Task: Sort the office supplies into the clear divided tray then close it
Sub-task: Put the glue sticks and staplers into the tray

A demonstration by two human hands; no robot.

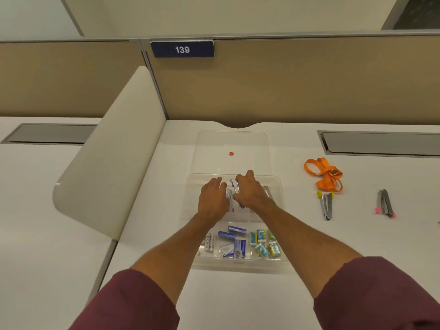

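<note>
The clear divided tray [238, 264] lies open on the white desk, its clear lid [231, 141] folded back flat behind it with an orange dot on it. Both hands are over the tray's far compartment. My left hand [212, 198] and my right hand [252, 192] each touch a metal stapler [229, 195] lying between them; the exact hold is hidden. Near compartments hold small white batteries [209, 242], blue staple boxes [234, 241] and teal erasers [264, 244].
To the right on the desk lie an orange lanyard [326, 175], a stapler with yellow tips [326, 206] and a stapler with pink tips [385, 203]. A beige divider panel [107, 148] stands on the left. A partition with sign 139 [182, 49] closes the back.
</note>
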